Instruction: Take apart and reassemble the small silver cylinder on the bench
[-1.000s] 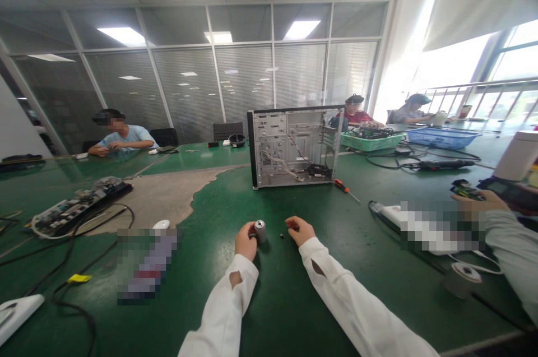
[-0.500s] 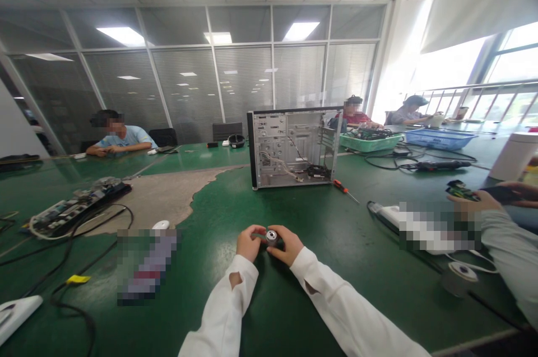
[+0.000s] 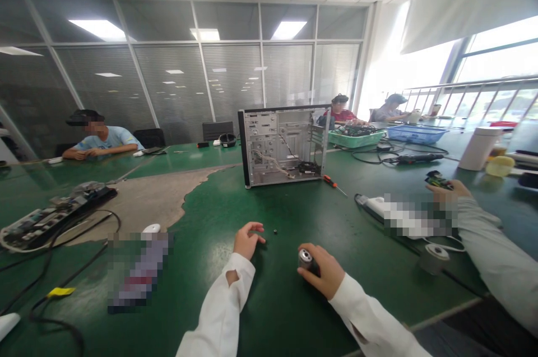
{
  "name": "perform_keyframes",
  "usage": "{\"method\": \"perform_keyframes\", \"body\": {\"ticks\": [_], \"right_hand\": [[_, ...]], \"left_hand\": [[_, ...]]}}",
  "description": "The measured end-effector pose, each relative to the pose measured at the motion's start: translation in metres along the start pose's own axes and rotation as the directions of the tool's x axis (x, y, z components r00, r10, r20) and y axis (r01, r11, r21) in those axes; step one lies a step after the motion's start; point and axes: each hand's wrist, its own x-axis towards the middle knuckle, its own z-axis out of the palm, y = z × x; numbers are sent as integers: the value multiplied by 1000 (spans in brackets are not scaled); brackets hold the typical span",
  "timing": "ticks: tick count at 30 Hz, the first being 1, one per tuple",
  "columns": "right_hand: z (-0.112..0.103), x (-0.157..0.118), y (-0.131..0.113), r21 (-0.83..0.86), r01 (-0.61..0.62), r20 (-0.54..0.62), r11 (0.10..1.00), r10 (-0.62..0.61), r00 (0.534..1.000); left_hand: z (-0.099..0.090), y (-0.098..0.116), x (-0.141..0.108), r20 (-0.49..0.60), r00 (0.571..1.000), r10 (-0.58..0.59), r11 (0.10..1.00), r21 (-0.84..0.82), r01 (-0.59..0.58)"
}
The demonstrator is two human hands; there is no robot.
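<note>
My right hand (image 3: 323,270) is wrapped round a small metal cylinder (image 3: 305,258), its round top showing between thumb and fingers. To its left, my left hand (image 3: 249,239) holds nothing, its fingers apart just above the green table (image 3: 202,278). A tiny dark part (image 3: 275,231) lies on the table just right of my left fingertips, touched by neither hand. Beyond both hands an open computer case (image 3: 286,147) stands upright, with cables inside. An orange screwdriver (image 3: 332,182) lies by its right corner.
At right a person's hand (image 3: 451,191) holds a circuit board, near a white power strip (image 3: 378,208) and another metal cylinder (image 3: 435,259). Green (image 3: 357,140) and blue baskets (image 3: 416,135) stand behind. Cables and a loaded strip (image 3: 63,214) lie left. Other people sit across the table.
My hands have moved apart. The right one has carried the cylinder right and nearer to me; my left fingers have come off it. The tiny part now shows on the table. The view has shifted.
</note>
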Motion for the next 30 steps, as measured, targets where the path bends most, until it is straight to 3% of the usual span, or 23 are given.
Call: {"method": "perform_keyframes", "body": {"ticks": [3, 7, 10, 15, 18, 22, 30], "right_hand": [[-16, -34, 26, -75, -91, -157, 993, 78, 984], [-45, -76, 71, -199, -296, -342, 934, 217, 914], [-75, -102, 107, -293, -445, -402, 846, 314, 860], [-117, -130, 156, -405, -571, -408, 715, 417, 812], [-127, -135, 176, -446, -598, -454, 666, 407, 792], [-133, -131, 194, -457, -580, -439, 674, 396, 806], [-133, -111, 203, -427, -561, -435, 709, 383, 815]], "left_hand": [[0, -2, 0, 0, 1000, -1, 1000, -13, 1], [0, -4, 1, -5, 1000, -1, 1000, -12, 1], [0, -5, 1, -14, 1000, 2, 1000, -4, -2], [-1, -5, 1, -36, 999, -7, 1000, -6, 7], [-1, -4, 0, -41, 999, -6, 1000, -4, 6], [-2, -4, 0, -41, 999, -3, 1000, 4, 3], [-1, -4, -1, -48, 999, -4, 1000, -19, 3]]}}
